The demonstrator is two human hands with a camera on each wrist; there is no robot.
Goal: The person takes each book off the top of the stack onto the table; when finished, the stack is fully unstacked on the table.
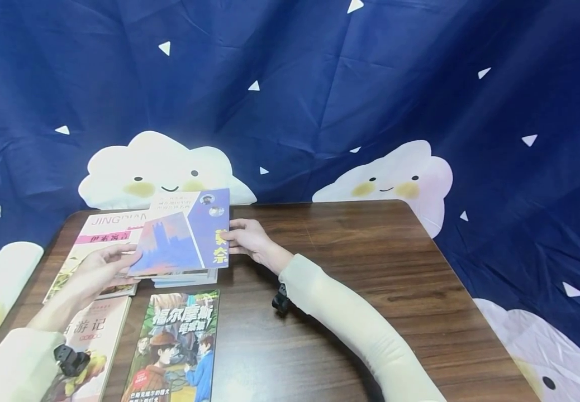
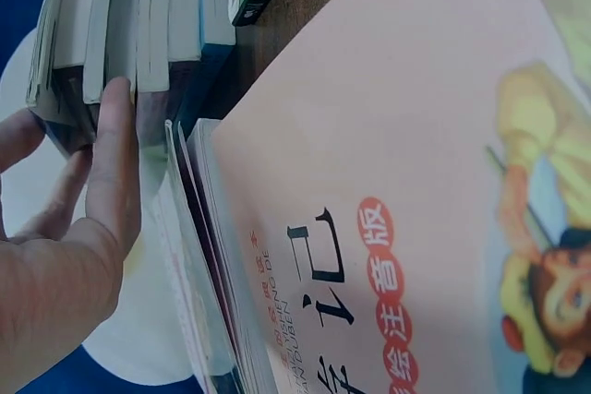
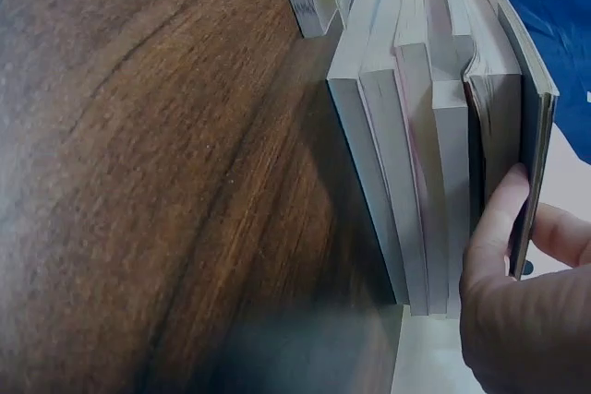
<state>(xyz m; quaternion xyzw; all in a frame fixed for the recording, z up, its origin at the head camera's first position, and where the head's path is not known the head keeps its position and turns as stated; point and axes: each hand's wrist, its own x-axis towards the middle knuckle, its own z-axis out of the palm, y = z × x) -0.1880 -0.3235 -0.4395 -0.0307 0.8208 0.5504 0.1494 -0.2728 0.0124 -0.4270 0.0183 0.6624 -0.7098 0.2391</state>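
Tabletop (image 1: pixel 345 268): book (image 1: pixel 171 245) between left grip (image 1: pixel 96 269), right grip (image 1: pixel 253 239)

Next to the right grip (image 1: pixel 252 240), yellow characters on the purple book (image 1: pixel 169 243) read 莫奈; the small print higher on its cover is illegible. Just beyond the left grip (image 1: pixel 101 268), a white book (image 1: pixel 100 228) bears JINGDIAN, partly covered, and 伊索寓言 on a pink band (image 1: pixel 89 239). Nearer than the left grip, a pale pink book (image 1: pixel 101 340) shows 游记, with 绘注音版 in red ovals (image 2: pixel 386 274). Nearer than both grips, a green-edged book (image 1: pixel 174 346) reads 福尔摩斯 and, lower, 巴斯克维尔的猎犬.
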